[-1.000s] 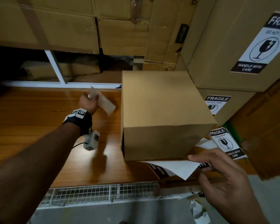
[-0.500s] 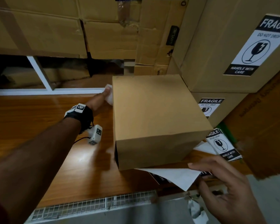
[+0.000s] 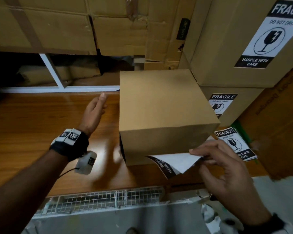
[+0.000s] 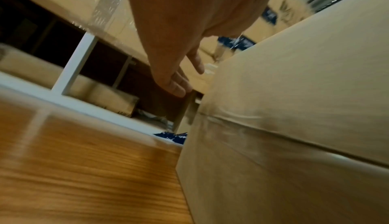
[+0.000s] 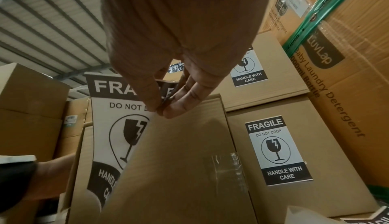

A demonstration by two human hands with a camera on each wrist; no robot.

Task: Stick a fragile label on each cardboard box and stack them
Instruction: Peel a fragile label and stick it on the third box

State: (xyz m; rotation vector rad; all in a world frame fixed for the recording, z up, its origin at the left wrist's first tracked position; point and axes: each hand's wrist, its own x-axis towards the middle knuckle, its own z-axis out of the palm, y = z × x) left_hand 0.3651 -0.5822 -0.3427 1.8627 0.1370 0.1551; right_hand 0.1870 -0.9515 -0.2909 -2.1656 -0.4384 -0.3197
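Observation:
A plain cardboard box (image 3: 159, 107) stands on the wooden table (image 3: 32, 132). My left hand (image 3: 98, 103) hovers open just left of it, fingers straight and empty; the left wrist view shows those fingers (image 4: 179, 84) near the box's (image 4: 294, 111) far corner. My right hand (image 3: 195, 154) pinches one corner of a fragile label (image 3: 174, 162) at the box's front lower edge. In the right wrist view the thumb and fingers (image 5: 162, 109) grip the label (image 5: 118, 127), which hangs printed side out against the box (image 5: 179, 161).
A stack of spare fragile labels (image 3: 233, 144) lies on the table right of the box. Two labelled boxes (image 3: 222, 103) (image 3: 269, 31) are stacked at the back right. More cartons fill the wall behind. A wire grille (image 3: 100, 198) runs below the table's front edge.
My left hand carried a strip of backing paper toward the box's far left corner and now is open and empty. My right hand raised the label closer to the box front.

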